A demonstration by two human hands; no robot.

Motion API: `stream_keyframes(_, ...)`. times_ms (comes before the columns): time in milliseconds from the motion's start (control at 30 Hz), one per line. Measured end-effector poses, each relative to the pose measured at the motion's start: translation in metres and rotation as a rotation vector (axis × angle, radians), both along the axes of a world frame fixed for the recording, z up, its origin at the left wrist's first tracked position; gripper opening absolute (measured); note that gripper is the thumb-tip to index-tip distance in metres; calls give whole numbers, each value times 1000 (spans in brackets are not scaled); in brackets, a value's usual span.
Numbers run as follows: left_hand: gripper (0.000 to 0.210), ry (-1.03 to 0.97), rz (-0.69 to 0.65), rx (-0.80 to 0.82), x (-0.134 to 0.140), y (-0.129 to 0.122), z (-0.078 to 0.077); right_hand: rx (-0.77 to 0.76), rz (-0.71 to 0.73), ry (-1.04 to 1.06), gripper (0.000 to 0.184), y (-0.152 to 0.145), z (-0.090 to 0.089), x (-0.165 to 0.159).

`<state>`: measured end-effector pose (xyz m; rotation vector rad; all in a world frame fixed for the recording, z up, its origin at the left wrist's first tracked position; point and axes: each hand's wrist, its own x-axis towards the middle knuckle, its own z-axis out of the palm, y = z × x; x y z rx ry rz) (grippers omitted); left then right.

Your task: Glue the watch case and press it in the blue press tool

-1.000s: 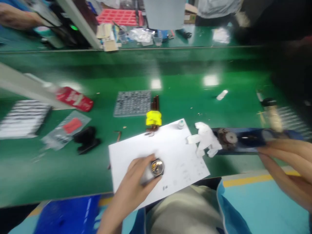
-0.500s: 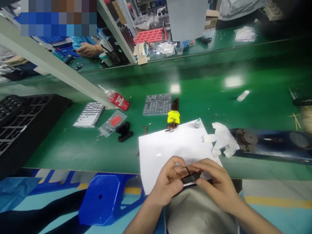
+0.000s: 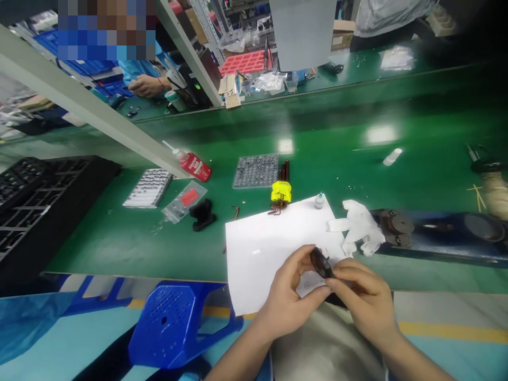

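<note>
Workpiece [image 3: 321, 263], dark and rounded, pinched between left hand [image 3: 288, 296] and right hand [image 3: 365, 296]

One green workbench [image 3: 190, 254] spans the view. One blue plastic stool [image 3: 166, 325] stands below its front edge, and one long dark-blue plate [image 3: 448, 238] lies on it at the right, bearing one round fitting [image 3: 397, 225]. One white paper sheet [image 3: 257, 275] lies in the middle. The two hands meet over its near right part: the left arches its index finger and thumb, paper showing between them, with the fingertip against the workpiece's upper end; the right closes thumb and forefinger at the lower end, the exact contact partly hidden.

One white glove [image 3: 363, 225] sits between sheet and plate. Behind the sheet are one clear compartment tray [image 3: 256, 170] and, beside it, one hex key set [image 3: 281, 191] in a yellow holder. Farther left are one red Loctite bottle [image 3: 197, 168] and one clear bag [image 3: 173, 212].

The single workpiece is raised in front of the sheet, tilted, its long axis slanting from upper left to lower right; which end is its front cannot be told.

Smallest are one dropper bottle [image 3: 319, 201] on the sheet's far corner and one loose hex key [image 3: 237, 212] near its left corner.
</note>
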<state>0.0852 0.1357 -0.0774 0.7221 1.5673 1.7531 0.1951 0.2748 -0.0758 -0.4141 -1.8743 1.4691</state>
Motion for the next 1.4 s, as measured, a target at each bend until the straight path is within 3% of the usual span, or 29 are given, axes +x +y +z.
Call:
stream_keyframes(267,54,497,10,-132,-17,26,6,-37,54,-32,16,16,10,16)
stream_keyframes(400,49,780,-62,-147,-24,50,26,-75,-22,-42,19,33,7,39)
stream_keyframes(567,51,1056,-176,-172,-34,99,60,-69,-176,-141,16,60,-7,70)
stream_keyframes(700,49,1222,-357,-68,-42,135,68,-55,-152,-183,17,71,-14,77)
stream_keyframes(967,46,1268,-515,-99,-43,159,67,29,-55,-166,17,71,-15,73)
stream_keyframes(1400,45,1151,-462,-84,-36,166,60,75,-12,-116,18,72,-15,71)
